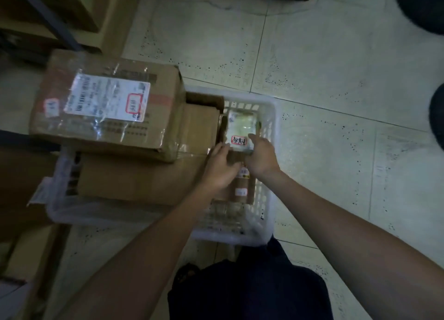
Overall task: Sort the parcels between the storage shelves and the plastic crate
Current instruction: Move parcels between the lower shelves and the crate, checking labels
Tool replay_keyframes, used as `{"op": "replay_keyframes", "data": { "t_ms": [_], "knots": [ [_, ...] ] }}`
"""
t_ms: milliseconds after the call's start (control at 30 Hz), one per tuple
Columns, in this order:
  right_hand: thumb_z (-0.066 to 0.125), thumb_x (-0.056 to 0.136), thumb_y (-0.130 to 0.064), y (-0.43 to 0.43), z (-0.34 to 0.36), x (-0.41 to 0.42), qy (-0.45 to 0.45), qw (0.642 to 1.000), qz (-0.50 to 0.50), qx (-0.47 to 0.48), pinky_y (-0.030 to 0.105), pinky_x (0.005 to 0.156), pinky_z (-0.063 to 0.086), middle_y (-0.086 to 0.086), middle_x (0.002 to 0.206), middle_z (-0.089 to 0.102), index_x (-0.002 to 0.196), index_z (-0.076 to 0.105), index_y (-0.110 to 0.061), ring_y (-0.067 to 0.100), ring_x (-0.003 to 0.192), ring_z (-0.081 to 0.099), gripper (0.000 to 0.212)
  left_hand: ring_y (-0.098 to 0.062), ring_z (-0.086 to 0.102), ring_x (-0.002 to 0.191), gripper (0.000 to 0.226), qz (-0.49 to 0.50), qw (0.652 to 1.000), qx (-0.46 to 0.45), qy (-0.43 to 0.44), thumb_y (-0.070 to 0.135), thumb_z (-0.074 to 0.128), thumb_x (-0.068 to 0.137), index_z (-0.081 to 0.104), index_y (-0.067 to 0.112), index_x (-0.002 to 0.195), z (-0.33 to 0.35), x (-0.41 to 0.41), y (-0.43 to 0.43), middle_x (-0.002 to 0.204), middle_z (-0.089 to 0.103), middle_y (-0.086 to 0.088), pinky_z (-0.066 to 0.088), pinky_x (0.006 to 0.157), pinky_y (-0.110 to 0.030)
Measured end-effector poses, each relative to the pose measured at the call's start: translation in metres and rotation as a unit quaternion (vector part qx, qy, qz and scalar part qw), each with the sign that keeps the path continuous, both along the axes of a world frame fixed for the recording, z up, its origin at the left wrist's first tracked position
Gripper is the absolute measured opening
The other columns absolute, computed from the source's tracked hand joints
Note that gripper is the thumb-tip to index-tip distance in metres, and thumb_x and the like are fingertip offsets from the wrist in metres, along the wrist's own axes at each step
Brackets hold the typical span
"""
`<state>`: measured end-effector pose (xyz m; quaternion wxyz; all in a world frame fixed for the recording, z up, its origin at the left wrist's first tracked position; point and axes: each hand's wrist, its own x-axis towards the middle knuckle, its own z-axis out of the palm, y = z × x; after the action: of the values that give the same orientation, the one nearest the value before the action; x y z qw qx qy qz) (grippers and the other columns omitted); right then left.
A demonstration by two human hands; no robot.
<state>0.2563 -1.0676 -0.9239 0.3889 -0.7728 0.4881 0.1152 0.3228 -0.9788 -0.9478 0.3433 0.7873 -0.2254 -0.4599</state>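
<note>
From the head view I look straight down on a white plastic crate (269, 175) with slotted walls standing on a pale tiled floor (336, 67). My left hand (219, 169) and right hand (260, 155) both reach into the right-hand part of the crate and meet at a small parcel (241, 131) wrapped in light, glossy film, with a white sticker outlined in red near its closer edge. The right hand grips the parcel's near right corner, fingers curled over its top face; the left hand is partly closed at the near left edge, fingertips touching the parcel, but I cannot tell whether it bears any of the load. Below the hands a narrow brown carton (242, 190) with small labels lies along the crate's right wall. The left part of the crate is filled by a wide flat carton (134, 178), and a smaller brown box (199, 122) sits behind it. A large taped carton (108, 108) with a white shipping label and a red-bordered sticker rests on top of these, overhanging the crate's far left corner. At upper left, dark shelf framing (48, 19) and further brown boxes (91, 12) stand close to the crate. My dark trouser leg (247, 293) shows at the bottom edge.
</note>
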Motion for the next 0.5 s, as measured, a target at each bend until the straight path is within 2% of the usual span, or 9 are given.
{"op": "replay_keyframes", "data": {
  "t_ms": [100,200,300,400,467,500],
  "knots": [
    [0.053,0.088,-0.001,0.002,-0.017,0.001,0.048,0.998,0.024,-0.017,0.031,0.099,0.036,0.022,0.140,0.037,0.130,0.048,-0.004,0.036,0.124,0.044,0.043,-0.030,0.023,0.140,0.063,-0.059,0.997,0.039,0.017,0.009,0.055,0.086,0.027,0.002,0.142,-0.016,0.004,-0.009,0.152,0.018,-0.017,0.023,0.113,-0.034],
    [0.051,0.089,0.000,0.005,-0.024,0.001,0.076,0.994,0.064,-0.035,0.037,0.100,0.038,0.025,0.142,0.029,0.131,0.044,-0.001,0.040,0.123,0.044,0.042,-0.023,0.010,0.143,0.068,-0.089,0.994,0.061,0.024,0.015,0.052,0.090,0.015,0.009,0.146,-0.028,0.006,-0.008,0.157,0.000,-0.009,0.019,0.106,-0.022],
    [0.057,0.086,-0.003,0.004,-0.018,0.006,0.115,0.990,0.083,-0.019,0.037,0.097,0.041,0.026,0.136,0.034,0.128,0.044,0.001,0.040,0.119,0.047,0.045,-0.022,0.008,0.143,0.073,-0.099,0.992,0.068,0.045,0.012,0.054,0.088,0.012,0.015,0.147,-0.022,0.008,-0.005,0.157,-0.006,-0.003,0.020,0.110,-0.027],
    [0.053,0.090,-0.013,0.007,-0.001,0.011,0.145,0.985,0.097,-0.003,0.036,0.092,0.043,0.024,0.130,0.043,0.127,0.045,0.001,0.037,0.115,0.049,0.041,-0.024,0.009,0.143,0.068,-0.101,0.993,0.045,0.033,0.003,0.052,0.086,0.021,0.014,0.146,-0.004,0.006,0.001,0.157,-0.002,-0.006,0.020,0.111,-0.027],
    [0.054,0.090,-0.018,0.014,0.023,0.011,0.125,0.989,0.076,0.003,0.038,0.088,0.044,0.023,0.129,0.043,0.129,0.043,-0.001,0.038,0.115,0.049,0.044,-0.027,0.015,0.142,0.058,-0.077,0.997,0.018,-0.001,0.001,0.051,0.086,0.035,0.012,0.140,0.020,0.003,0.011,0.154,0.014,-0.012,0.020,0.102,-0.019],
    [0.054,0.090,-0.019,0.017,0.040,0.011,0.109,0.991,0.077,-0.005,0.038,0.086,0.044,0.022,0.129,0.044,0.130,0.042,-0.003,0.038,0.115,0.049,0.045,-0.028,0.024,0.139,0.052,-0.050,0.998,0.009,-0.022,0.002,0.052,0.086,0.042,0.011,0.136,0.036,0.004,0.018,0.149,0.027,-0.013,0.022,0.097,-0.017]
  ]
}}
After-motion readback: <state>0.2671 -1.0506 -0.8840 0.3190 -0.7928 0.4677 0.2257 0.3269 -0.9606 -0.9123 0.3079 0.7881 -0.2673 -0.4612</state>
